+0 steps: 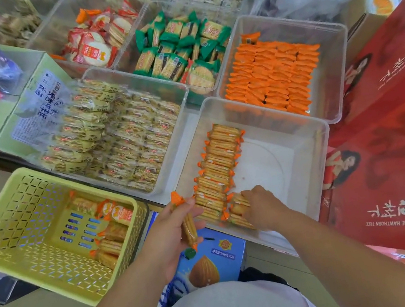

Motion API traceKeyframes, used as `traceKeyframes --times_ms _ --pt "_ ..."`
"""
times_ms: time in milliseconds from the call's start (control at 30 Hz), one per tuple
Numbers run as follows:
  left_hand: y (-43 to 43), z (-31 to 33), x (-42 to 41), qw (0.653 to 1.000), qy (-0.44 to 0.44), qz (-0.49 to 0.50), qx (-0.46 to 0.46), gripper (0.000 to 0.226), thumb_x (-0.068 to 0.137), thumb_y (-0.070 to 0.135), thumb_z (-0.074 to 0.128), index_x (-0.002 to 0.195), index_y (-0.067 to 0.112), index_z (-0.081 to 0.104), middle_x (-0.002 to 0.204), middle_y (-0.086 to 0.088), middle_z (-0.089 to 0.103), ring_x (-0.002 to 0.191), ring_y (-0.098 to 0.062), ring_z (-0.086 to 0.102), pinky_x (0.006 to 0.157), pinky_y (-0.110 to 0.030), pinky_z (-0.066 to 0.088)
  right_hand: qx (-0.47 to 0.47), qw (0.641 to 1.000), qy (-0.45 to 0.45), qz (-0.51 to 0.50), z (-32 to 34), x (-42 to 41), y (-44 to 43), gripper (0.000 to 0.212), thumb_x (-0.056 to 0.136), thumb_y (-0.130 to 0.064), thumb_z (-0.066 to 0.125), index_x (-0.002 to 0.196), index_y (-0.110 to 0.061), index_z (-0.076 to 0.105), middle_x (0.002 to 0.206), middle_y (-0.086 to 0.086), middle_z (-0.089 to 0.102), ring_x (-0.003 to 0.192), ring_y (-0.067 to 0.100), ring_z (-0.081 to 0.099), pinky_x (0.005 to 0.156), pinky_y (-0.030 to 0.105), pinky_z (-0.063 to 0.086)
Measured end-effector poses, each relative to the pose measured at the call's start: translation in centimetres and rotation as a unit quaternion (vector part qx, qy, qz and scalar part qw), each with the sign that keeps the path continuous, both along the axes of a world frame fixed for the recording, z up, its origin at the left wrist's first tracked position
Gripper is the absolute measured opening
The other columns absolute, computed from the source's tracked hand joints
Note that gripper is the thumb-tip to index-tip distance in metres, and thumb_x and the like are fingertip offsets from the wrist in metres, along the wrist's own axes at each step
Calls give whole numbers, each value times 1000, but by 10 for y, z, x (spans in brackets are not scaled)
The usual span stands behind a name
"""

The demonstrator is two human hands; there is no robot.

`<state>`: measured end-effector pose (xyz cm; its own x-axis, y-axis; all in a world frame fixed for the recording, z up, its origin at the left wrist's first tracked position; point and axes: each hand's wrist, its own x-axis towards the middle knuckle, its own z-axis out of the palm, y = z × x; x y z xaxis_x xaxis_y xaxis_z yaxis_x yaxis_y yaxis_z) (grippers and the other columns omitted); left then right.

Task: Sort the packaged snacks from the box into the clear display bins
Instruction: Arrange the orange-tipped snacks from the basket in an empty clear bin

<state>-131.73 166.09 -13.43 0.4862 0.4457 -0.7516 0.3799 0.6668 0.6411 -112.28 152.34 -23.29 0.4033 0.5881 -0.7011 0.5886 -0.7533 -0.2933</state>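
Just left of the bin's [272,166] front corner, my left hand [173,227] is gripping one packet [189,228] edge-up. The thumb is lying on one flat face and the fingers are curling behind it, while the orange crimped ends are sticking out above and below the fist.

Inside the bin, at its front wall, my right hand [263,207] is curling knuckles-up over a small stack [236,209] of the same packets and holding it down. The stack is sitting just beside the row [216,167], which is running on edge from the front wall toward the back along the bin's left side. The rest of the bin floor is showing bare.

Further left of the bin, the basket [2,238] is holding the remaining stock [111,236], lying loose in its near right corner.

Assessment of handling:
- I am judging each packet light and flat, with thin, glossy film that is likely slippery.
- The crackers inside are looking brittle, so squeezing across the faces or bending the length is risking breakage.
- I am recommending a light pinch across the two broad faces at mid-length, not by the crimped ends, which are looking floppy.
- Packets standing on edge are looking prone to toppling, so one hand is needing to brace the stack while the other is feeding in.
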Motion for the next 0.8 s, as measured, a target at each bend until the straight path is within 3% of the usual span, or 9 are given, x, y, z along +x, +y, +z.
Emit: traceKeyframes --times_ms 167,333,400,467,600,667,800 --pt "1 0 -2 1000 5 -7 0 52 79 49 72 124 24 67 111 -1 79 97 -24 75 86 -47 59 -41 997 67 22 4 -1 -2 74 105 -45 42 162 -15 6 166 11 24 147 32 31 114 37 32" --pt "2 2 0 1000 -5 6 -26 26 99 26 62 123 16 66 108 -12 78 95 -27 74 78 -46 58 -43 997 56 42 -1 -5 -5 85 100 -66 34 162 -19 -1 170 1 10 156 31 3 122 50 18" --pt "2 3 3 999 -14 16 -38 23 101 19 56 121 11 65 105 -17 76 93 -29 73 76 -47 60 -35 998 48 31 -3 -5 -7 84 100 -67 31 162 -21 -1 170 -1 9 157 30 0 123 51 15" --pt "3 5 8 999 -23 20 -42 21 102 17 53 118 9 64 103 -19 75 92 -30 73 77 -48 60 0 998 59 -16 1 -4 -7 80 101 -65 34 163 -23 6 169 0 14 156 28 5 123 48 17" --pt "4 10 23 999 -27 -19 3 25 103 28 56 122 14 63 107 -12 78 100 -27 74 80 -43 59 137 976 69 -152 24 -4 -5 63 103 -53 45 156 -21 33 158 5 40 145 25 35 116 39 31" --pt "3 11 32 998 -36 -46 38 31 100 42 59 122 21 64 110 -5 79 104 -20 75 82 -36 57 214 950 72 -215 41 -7 -1 47 103 -47 48 145 -25 50 142 2 56 131 20 50 106 36 42" --pt "-4 13 50 994 -61 -56 72 45 82 52 70 116 23 66 107 -2 80 94 -17 78 73 -29 61 284 902 202 -254 78 -14 9 18 102 -46 51 107 -48 68 108 -17 70 105 6 64 88 30 50"
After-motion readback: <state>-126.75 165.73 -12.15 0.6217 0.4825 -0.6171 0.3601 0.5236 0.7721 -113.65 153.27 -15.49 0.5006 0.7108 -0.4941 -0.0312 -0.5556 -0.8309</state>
